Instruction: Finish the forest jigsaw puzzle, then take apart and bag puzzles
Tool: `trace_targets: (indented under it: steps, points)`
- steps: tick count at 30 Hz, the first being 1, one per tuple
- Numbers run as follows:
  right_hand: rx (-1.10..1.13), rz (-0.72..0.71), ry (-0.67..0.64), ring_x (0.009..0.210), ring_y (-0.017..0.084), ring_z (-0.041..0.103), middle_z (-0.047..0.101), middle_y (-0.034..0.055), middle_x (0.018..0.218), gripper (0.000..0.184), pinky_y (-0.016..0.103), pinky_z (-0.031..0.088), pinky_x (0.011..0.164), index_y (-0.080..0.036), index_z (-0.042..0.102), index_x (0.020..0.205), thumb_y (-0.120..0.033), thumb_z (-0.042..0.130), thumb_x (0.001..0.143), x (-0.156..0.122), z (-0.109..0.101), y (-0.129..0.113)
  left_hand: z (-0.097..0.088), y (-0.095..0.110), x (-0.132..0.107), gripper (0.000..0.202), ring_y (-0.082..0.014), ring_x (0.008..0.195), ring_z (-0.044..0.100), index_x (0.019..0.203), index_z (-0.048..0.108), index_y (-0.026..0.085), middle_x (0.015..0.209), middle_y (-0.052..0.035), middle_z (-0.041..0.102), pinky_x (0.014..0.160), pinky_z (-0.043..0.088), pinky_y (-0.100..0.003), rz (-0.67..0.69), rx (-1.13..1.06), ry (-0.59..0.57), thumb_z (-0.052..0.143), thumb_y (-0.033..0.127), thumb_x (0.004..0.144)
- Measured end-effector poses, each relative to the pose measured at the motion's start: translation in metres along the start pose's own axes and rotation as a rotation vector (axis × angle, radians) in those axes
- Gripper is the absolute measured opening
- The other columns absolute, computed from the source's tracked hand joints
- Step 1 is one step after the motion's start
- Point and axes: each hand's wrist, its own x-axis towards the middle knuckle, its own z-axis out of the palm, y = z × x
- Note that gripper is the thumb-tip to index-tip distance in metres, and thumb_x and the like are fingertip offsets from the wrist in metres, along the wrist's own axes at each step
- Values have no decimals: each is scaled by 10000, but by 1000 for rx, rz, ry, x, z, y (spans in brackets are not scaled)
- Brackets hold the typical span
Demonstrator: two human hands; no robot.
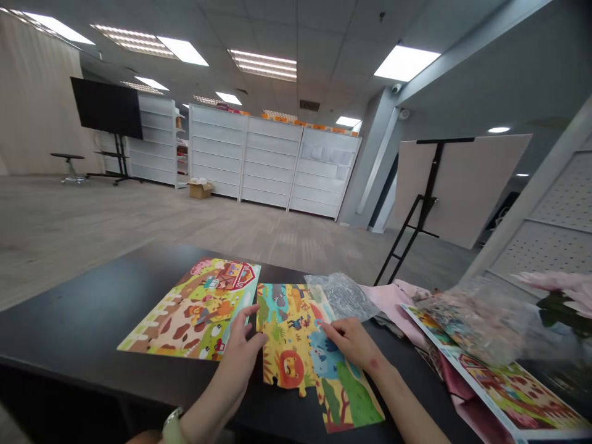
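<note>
On the dark table (60, 333), a farm jigsaw (194, 311) lies just left of the left hand (243, 348), which is open, holding nothing, beside a jungle-animal jigsaw (289, 333). The right hand (349, 345), also open and empty, rests its fingertips (326, 330) on that jigsaw, near a clear plastic bag (342, 296).

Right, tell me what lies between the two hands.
The head view shows a yellow animal jigsaw section between the left hand and right hand.

White shelving units (271, 161) in a row, grey floor (139, 228) before them. Left of the shelving, black screen (106, 108) on a stand. Right of it, pale board (467, 185) on a black easel (431, 179).
</note>
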Motion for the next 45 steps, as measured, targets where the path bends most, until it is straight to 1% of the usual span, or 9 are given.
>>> trace_targets:
  steps: [5,10,20,25,30,34,39,42,45]
  points:
    - [1,-2,-26,541,104,255,270,-58,556,562,276,202,544,-194,341,564,-550,418,992,0,2,2,3,-1,0,558,-319,1123,642,1236,565,202,1211,-126,689,934,508,-400,45,214,-303,674,280,694]
    - [-12,-5,-26,544,108,290,318,-54,555,548,268,241,557,-193,389,567,-530,408,999,-1,2,3,-7,-8,8,405,-301,1047,662,1085,707,208,1099,-88,737,913,498,-386,215,447,-236,655,191,683]
    - [-70,-21,-25,563,137,499,561,-25,589,390,262,316,593,-195,623,704,-456,494,963,-3,1,-11,-6,-2,15,617,-205,893,720,1188,676,169,1102,-87,765,767,542,-289,-85,-185,-333,814,164,587]
    - [-71,-64,52,584,154,533,583,-20,643,302,272,363,613,-203,678,946,-417,468,975,-6,2,-23,-1,-4,16,607,-259,979,709,1155,700,145,1049,-93,772,777,551,-306,-9,-48,-344,763,82,555]
    - [-7,-83,98,587,157,533,592,-14,665,297,277,386,606,-189,659,1036,-400,458,982,-5,6,-29,-4,1,19,723,-279,1027,707,1295,614,166,1119,-104,761,838,563,-354,-34,-185,-391,754,121,587]
    - [-26,-106,62,607,165,549,618,4,694,327,294,413,629,-194,664,920,-402,426,1001,-6,6,-32,-12,0,22,571,-292,986,715,1165,693,153,1076,-109,764,853,560,-387,89,186,-321,667,98,597]
    - [74,-186,38,1056,250,623,643,114,1179,382,392,484,927,-208,585,1281,-431,477,991,-7,9,-39,-25,6,20,565,-277,1164,642,1138,741,213,1220,-79,724,1014,483,-372,387,554,-226,594,32,623]
    - [159,-222,-32,1450,322,333,392,142,1547,674,515,284,1181,-253,379,1509,-510,597,925,-6,16,-43,-24,14,16,517,-265,1131,653,1150,731,221,1223,-72,721,959,506,-346,397,496,-284,621,67,668]
    - [339,-200,-105,1505,350,220,292,140,1622,923,577,167,1215,-272,284,1560,-599,714,811,2,23,-50,-16,15,17,468,-256,1040,684,1150,714,208,1169,-77,730,870,530,-330,327,306,-361,646,102,700]
